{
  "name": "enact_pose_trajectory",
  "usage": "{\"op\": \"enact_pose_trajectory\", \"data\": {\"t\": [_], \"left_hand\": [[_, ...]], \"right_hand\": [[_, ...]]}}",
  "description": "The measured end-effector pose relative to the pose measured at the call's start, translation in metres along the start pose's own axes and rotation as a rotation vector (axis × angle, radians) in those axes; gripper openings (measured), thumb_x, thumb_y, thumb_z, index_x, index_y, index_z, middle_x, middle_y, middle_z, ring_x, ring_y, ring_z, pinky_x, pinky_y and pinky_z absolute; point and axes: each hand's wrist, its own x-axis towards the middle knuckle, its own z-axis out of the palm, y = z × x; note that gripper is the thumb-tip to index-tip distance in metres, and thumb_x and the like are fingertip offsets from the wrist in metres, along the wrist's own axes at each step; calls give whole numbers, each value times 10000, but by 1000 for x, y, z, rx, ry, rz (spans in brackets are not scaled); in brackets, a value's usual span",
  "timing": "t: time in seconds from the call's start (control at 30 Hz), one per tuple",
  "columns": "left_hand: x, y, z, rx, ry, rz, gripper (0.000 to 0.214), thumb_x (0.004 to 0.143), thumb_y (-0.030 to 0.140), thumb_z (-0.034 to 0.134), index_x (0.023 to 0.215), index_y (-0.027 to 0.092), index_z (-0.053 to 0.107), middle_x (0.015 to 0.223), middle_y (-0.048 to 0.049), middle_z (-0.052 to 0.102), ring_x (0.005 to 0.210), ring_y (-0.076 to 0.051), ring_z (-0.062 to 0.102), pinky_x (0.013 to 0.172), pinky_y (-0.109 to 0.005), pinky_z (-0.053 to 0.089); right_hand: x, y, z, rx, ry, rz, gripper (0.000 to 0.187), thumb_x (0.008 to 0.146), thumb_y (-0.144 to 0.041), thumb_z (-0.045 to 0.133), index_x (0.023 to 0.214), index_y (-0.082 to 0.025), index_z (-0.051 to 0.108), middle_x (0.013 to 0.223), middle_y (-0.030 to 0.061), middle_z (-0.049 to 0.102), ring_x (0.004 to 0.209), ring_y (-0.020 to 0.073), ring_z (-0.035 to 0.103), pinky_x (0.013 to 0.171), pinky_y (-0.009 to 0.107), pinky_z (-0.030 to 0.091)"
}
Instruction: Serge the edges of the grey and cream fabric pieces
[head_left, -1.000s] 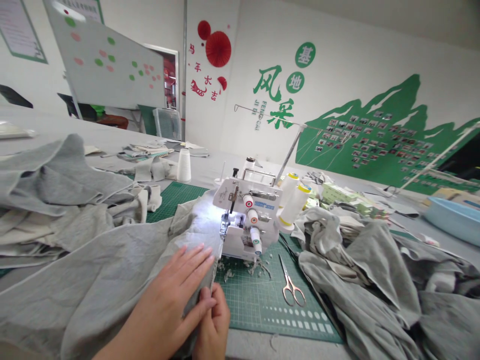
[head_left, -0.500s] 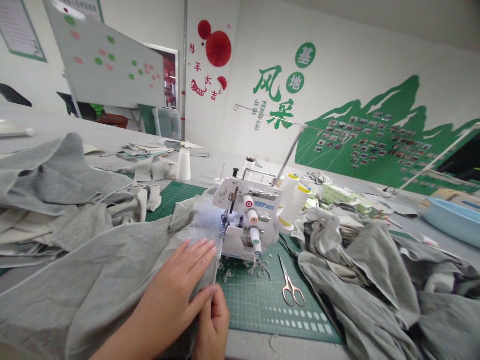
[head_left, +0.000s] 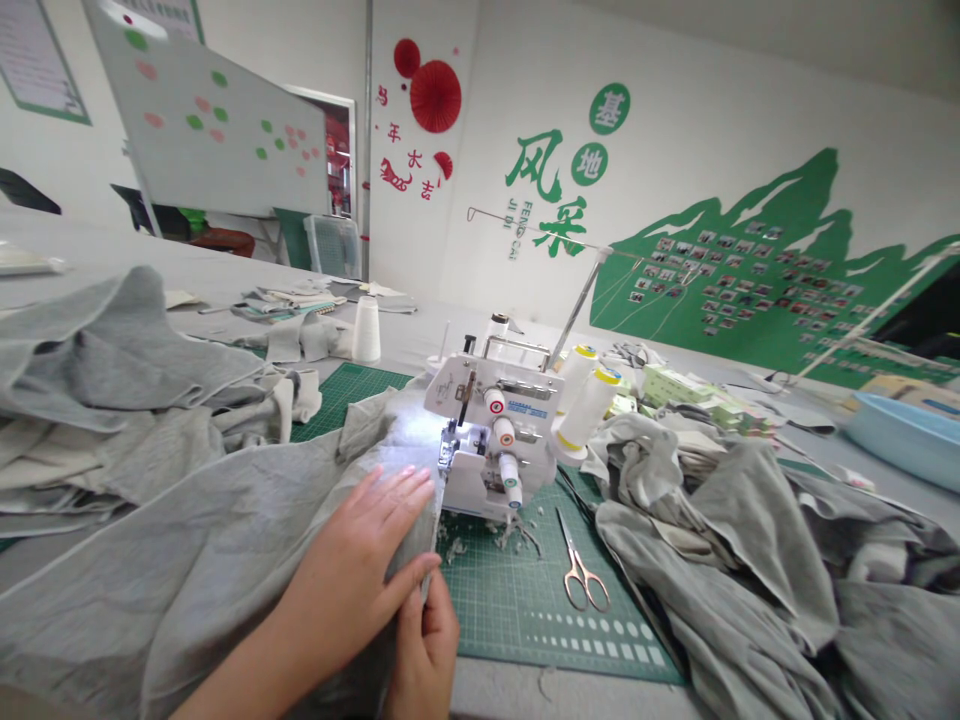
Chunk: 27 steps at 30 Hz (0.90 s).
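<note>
My left hand [head_left: 352, 565] lies flat on a large grey fabric piece [head_left: 187, 560], fingers stretched toward the white overlock sewing machine [head_left: 495, 440]. Just below it, my right hand [head_left: 427, 640] pinches the fabric's right edge between thumb and fingers. The fabric edge runs under the machine's lit presser foot [head_left: 448, 452]. Two pale yellow thread cones [head_left: 592, 405] stand on the machine's right side.
Scissors [head_left: 579, 572] lie on the green cutting mat [head_left: 525, 600] right of my hands, among thread scraps. Heaps of grey fabric lie at left [head_left: 112, 380] and right [head_left: 735, 540]. A white thread cone [head_left: 367, 329] stands behind; a light blue basin [head_left: 904, 435] sits far right.
My left hand has slid forward with the fabric, its fingertips now nearer the presser foot. My right hand keeps its pinch on the edge.
</note>
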Motion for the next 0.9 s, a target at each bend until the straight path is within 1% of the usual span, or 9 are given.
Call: {"op": "enact_pose_trajectory", "data": {"t": [0.17,0.27,0.37,0.57,0.63,0.7,0.8,0.9], "left_hand": [[3,0,0,-49,38,-46,480,907,377,625,1319,179,479,1419,-112,575,1315,-308,522,1129,-529,391],[5,-1,0,-68,29,-49,439,912,379,620,1283,191,481,1416,-108,576,1319,-306,516,1129,-540,386],[8,-3,1,-77,10,-47,402,915,380,616,1249,196,490,1417,-111,573,1324,-308,508,1131,-552,379],[15,-10,1,-64,-21,-40,401,925,393,601,1258,191,506,1422,-110,572,1337,-309,496,1145,-571,350],[9,-9,-1,-42,-9,-17,384,932,378,587,1266,201,516,1437,-95,561,1363,-304,472,1162,-576,319],[-3,-4,-4,-2,22,8,399,938,359,571,1303,211,512,1463,-81,538,1390,-292,442,1177,-557,301],[-24,5,-7,74,31,41,527,935,361,565,1413,174,447,1503,-95,491,1404,-266,429,1181,-472,322],[-35,10,-6,131,15,52,664,933,372,563,1499,106,341,1522,-137,457,1414,-270,417,1166,-446,350]], "right_hand": [[0,-13,8,55,-1,8,406,900,-516,643,1127,-190,729,1091,74,752,1035,253,667,912,341,518],[1,-17,10,84,-3,14,404,888,-499,665,1138,-189,733,1125,79,746,1100,276,650,954,361,502],[2,-19,8,90,-58,31,407,895,-493,657,1158,-191,730,1152,83,742,1122,289,644,966,376,498],[3,-19,6,49,-89,25,383,939,-488,597,1128,-183,733,1063,67,763,1009,247,666,890,315,505],[3,-16,5,24,-108,17,390,944,-504,583,1112,-187,736,1055,64,764,977,234,664,868,302,506],[2,-13,4,-4,-99,0,401,943,-530,569,1061,-190,746,1004,59,765,916,220,661,824,291,512],[1,-8,2,-37,-67,-16,398,929,-548,577,969,-190,748,876,40,749,811,196,639,756,273,507],[1,-7,2,-30,-86,-5,360,926,-527,592,958,-198,734,869,35,737,816,197,637,769,282,505]]}}
